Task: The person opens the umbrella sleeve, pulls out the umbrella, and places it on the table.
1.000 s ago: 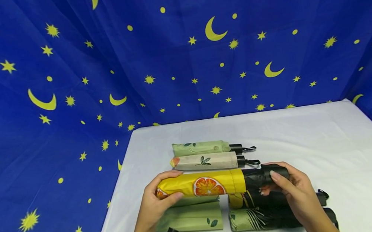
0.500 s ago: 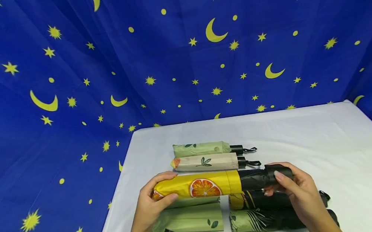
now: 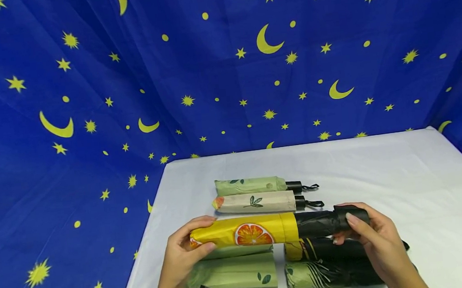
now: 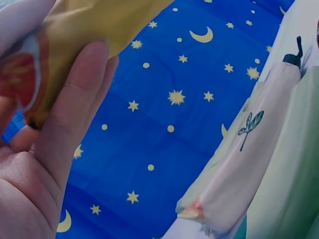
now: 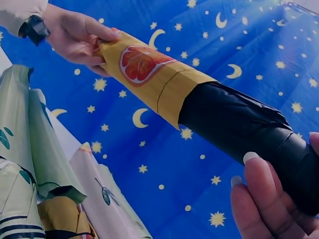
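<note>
A folded black umbrella (image 3: 316,224) is held level above the table, partly inside a yellow sleeve (image 3: 218,233) printed with an orange slice. My left hand (image 3: 184,250) grips the sleeve's closed end, thumb in front and fingers behind. Around the umbrella's black handle end (image 3: 352,217) curl the thumb and fingers of my right hand (image 3: 375,234). In the right wrist view, a stretch of black umbrella fabric (image 5: 234,119) shows between the sleeve's mouth and my right fingers. The left wrist view shows the yellow sleeve (image 4: 89,30) between my left thumb and fingers.
Behind lie a green sleeved umbrella (image 3: 251,185) and a beige one (image 3: 257,202). In front are green empty-looking sleeves (image 3: 243,272), with a black-and-yellow folded umbrella (image 3: 329,248) and a black-and-green one (image 3: 331,273) to their right. All rest on a white-covered table (image 3: 426,181).
My hands have moved apart, left hand leftward and right hand rightward. The umbrella has slid partway out of the yellow sleeve, and more black shows.
</note>
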